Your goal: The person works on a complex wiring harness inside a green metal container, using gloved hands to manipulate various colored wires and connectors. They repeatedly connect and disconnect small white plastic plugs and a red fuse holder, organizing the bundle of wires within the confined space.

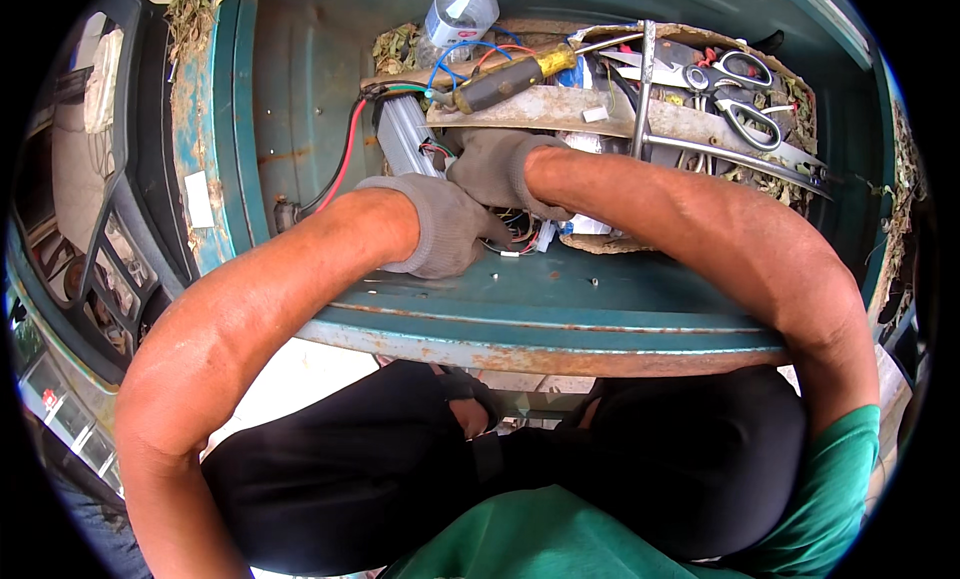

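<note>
Both my hands wear grey knit gloves. My left hand (438, 227) lies on the green metal ledge (560, 304), fingers curled toward a tangle of thin coloured wires (516, 231). My right hand (492, 165) reaches in from the right, just above the left one, its fingers down among the same wires. A silver ribbed box (404, 134) with red and black cables lies just beyond my hands. Whether either hand pinches a wire is hidden by the gloves.
A yellow-handled screwdriver (508, 77), a clear plastic bottle (458, 14), scissors (745, 91) and a long metal rod (645, 84) lie in the green rusty compartment (300, 89) on torn cardboard. A red cable (345, 154) runs down the left. My knees are below the rusted rim.
</note>
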Demonstrator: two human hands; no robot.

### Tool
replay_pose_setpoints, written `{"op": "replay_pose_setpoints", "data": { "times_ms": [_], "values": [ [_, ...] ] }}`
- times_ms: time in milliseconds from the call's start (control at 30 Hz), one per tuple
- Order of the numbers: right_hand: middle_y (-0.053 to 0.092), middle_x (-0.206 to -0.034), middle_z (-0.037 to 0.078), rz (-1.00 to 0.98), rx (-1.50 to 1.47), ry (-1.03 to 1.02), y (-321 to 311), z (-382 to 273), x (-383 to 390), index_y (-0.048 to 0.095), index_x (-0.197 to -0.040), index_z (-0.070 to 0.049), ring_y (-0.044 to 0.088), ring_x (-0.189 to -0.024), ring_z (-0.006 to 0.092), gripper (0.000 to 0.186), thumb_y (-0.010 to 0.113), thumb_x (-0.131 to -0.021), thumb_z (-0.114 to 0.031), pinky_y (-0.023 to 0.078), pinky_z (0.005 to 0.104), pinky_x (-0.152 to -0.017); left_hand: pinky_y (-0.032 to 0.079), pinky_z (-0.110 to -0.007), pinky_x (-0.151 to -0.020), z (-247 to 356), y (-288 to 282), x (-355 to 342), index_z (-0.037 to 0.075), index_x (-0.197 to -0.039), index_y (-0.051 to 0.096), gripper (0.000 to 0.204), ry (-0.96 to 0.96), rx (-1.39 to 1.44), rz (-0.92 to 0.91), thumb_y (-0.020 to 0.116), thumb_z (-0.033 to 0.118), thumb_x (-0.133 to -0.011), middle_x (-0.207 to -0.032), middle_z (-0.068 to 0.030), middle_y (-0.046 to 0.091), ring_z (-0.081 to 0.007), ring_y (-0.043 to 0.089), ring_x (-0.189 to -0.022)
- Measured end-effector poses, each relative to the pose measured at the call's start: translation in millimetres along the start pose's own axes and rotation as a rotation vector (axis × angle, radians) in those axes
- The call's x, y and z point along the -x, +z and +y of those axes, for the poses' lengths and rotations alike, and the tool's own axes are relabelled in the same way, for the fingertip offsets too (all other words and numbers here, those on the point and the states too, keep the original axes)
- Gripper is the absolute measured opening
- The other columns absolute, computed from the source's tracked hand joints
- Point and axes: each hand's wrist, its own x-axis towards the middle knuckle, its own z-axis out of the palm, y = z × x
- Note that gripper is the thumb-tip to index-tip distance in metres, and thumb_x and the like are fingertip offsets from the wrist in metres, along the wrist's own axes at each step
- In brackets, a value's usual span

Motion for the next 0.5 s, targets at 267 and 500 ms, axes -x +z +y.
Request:
{"op": "replay_pose_setpoints", "data": {
  "times_ms": [267,500],
  "values": [
    [0.071,-0.125,0.026,0.136,-0.054,0.011,-4,-3,8,0.072,-0.123,0.001,0.067,-0.119,0.0397,0.054,0.057,-0.094,-0.042,0.050,0.0446,-0.102,0.054,-0.046,-0.097,0,-17,11,0.017,-0.125,0.073,0.038,-0.122,-0.116,-0.028,0.058,0.034,-0.095,-0.119,-0.0150,0.074,-0.0362,0.069,-0.112],
    [0.070,-0.124,0.029,0.063,0.385,-0.146,-3,-3,1,0.073,-0.119,0.000,0.067,-0.118,0.0401,0.050,0.057,-0.091,-0.039,0.050,0.0462,-0.101,0.058,-0.046,-0.092,-16,-22,39,0.009,-0.120,0.076,0.039,-0.278,-0.099,0.090,0.067,0.018,-0.084,-0.112,-0.0197,0.076,-0.0377,0.073,-0.107]
  ]
}}
